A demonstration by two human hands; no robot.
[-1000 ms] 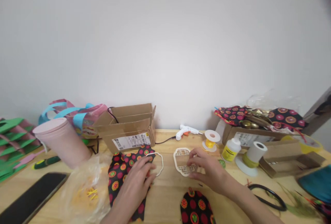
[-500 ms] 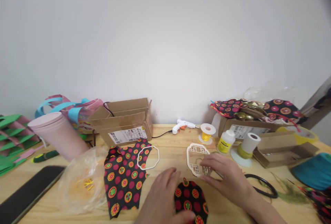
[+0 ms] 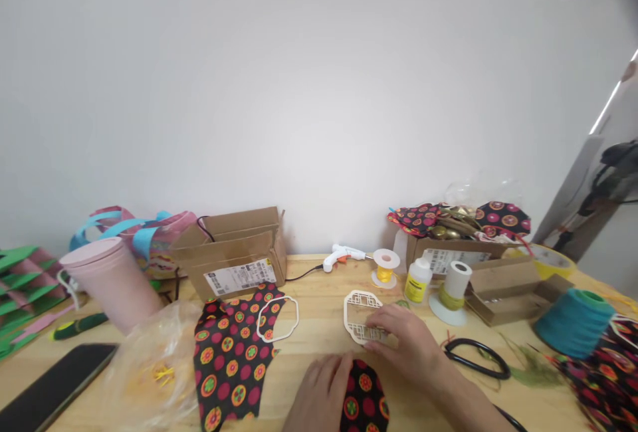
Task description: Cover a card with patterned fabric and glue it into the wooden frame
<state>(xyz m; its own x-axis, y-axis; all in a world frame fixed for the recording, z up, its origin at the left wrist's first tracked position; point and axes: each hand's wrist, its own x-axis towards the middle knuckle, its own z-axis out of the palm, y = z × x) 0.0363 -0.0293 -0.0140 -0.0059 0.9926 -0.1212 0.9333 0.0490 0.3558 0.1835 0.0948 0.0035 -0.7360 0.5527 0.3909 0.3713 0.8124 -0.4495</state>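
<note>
My right hand [image 3: 406, 345] rests with curled fingers on the near edge of a cream lattice frame [image 3: 359, 312] lying on the wooden table [image 3: 319, 325]. My left hand [image 3: 321, 395] lies flat at the bottom edge, its fingers touching a small cut piece of black dotted fabric [image 3: 363, 397]. To the left lies a larger sheet of the same black fabric [image 3: 229, 359] with a thin cream outline ring [image 3: 277, 318] on its upper right corner.
An open cardboard box [image 3: 234, 252], pink cup [image 3: 112, 282], plastic bag [image 3: 149, 369], phone [image 3: 52, 389] and green screwdriver [image 3: 74, 327] stand left. A glue gun [image 3: 341, 256], yellow thread spool [image 3: 386, 266], glue bottle [image 3: 417, 279], black scissors [image 3: 476, 357] and teal spool [image 3: 573, 312] lie right.
My left hand left the large fabric and outline ring and came to the small fabric piece near me. My right hand stayed on the lattice frame. The view shifted right.
</note>
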